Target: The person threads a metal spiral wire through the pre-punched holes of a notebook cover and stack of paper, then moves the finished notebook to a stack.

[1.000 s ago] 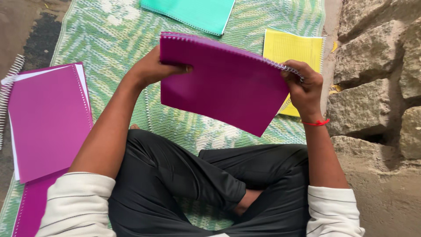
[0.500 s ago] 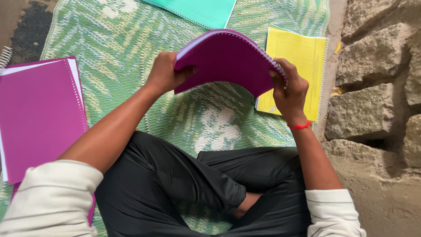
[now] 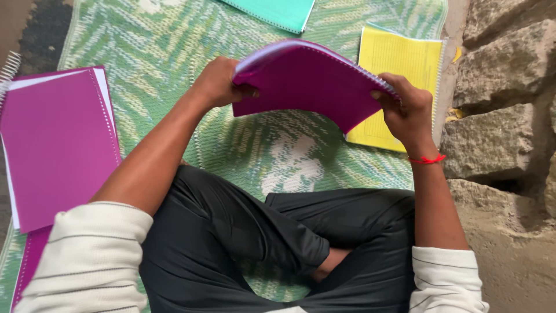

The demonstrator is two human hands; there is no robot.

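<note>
Left hand: grip closed on the left edge of the notebook, thumb on the underside. Right hand: grip closed on the notebook's right, spiral-bound edge, fingers curled over the top; red thread at the wrist. Notebook: magenta cover, bowed upward between the 2 hands, held in the air above the mat, in front of the crossed legs.

Mat: green and white leaf pattern, on the ground.
Yellow pad: flat on the mat, partly under the notebook's right end.
Teal cover: flat at the mat's far edge.
Magenta covers: stacked flat at the left, well apart from the hands.
Stone wall: along the right side.
</note>
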